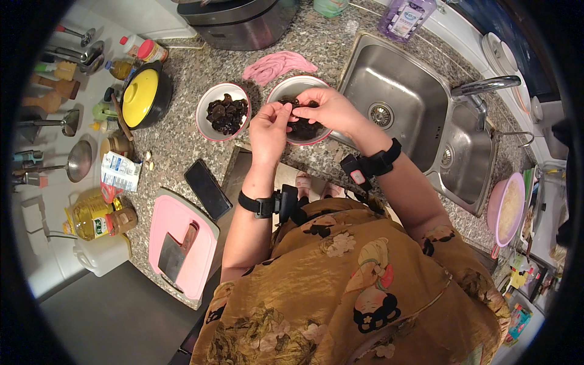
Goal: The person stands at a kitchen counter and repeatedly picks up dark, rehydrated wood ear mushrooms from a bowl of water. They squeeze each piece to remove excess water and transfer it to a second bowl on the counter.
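Note:
My left hand (270, 130) and my right hand (326, 109) meet over a white bowl with a red rim (299, 82). Their fingertips pinch a small dark piece of black fungus (293, 109) between them. More black fungus (306, 130) lies in liquid in that bowl, partly hidden by the hands. To its left stands a second red-rimmed white bowl (200, 114), with a heap of black fungus (226, 114) inside. A crumpled pink cloth (278, 65) lies behind the two bowls.
A stainless steel double sink (406, 86) is at the right. At the left, a cleaver (175, 253) lies on a pink cutting board (205, 242), near a black phone (208, 189). A black pot with a yellow lid (140, 98) stands farther back.

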Tool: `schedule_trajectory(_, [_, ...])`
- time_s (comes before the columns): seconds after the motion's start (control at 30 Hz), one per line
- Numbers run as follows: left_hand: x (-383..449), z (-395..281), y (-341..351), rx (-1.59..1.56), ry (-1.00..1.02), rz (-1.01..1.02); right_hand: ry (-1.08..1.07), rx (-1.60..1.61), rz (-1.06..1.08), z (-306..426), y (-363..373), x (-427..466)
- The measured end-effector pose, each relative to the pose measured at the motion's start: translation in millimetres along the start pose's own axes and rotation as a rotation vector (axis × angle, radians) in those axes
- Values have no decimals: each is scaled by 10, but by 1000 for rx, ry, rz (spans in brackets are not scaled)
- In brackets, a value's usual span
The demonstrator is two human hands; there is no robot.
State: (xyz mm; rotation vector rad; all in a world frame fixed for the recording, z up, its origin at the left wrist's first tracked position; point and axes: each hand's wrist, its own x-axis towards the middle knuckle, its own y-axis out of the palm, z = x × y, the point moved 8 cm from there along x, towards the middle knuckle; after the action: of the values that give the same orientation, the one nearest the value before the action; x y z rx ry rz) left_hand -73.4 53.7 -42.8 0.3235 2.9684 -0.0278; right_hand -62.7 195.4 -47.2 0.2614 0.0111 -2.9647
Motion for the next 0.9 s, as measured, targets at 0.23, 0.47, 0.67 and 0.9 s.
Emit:
schedule_trajectory(0.23, [-42,-70,-7,71,9,-36,41,-97,-133,70,-118,-38])
schedule_trajectory(0.47, [-171,-460,42,585,374,-137,-128,-251,-208,136,-166,-4])
schedule_trajectory(0.67, [-251,-605,55,648,570,-162,202,230,-130,66,-69,-34])
schedule_trajectory(0.9, [-298,-602,91,678,613,-117,117,-3,-90,-7,-75,68])
